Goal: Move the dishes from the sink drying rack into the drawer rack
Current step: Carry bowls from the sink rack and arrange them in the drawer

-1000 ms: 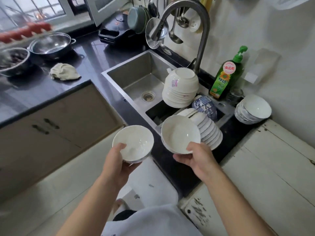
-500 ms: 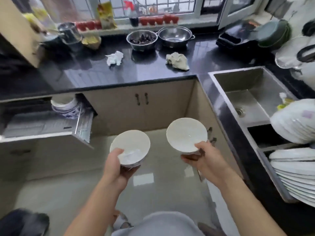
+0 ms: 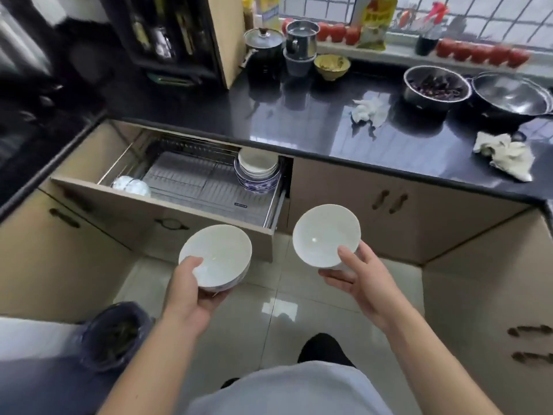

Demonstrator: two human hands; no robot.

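Drawer rack (image 3: 206,187) label: unreadable blur.

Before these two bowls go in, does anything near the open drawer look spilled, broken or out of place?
Nothing stands out. The left hand holds a white bowl, seemingly atop another; the right hand holds a single white bowl. Both look intact. The pulled-out drawer rack holds a neat stack of bowls at its right end, upright.

I see daylight from the window (image 3: 449,13) glaring on the counter (image 3: 299,115) and floor (image 3: 278,307), with blurred, dim, bowed left edges.
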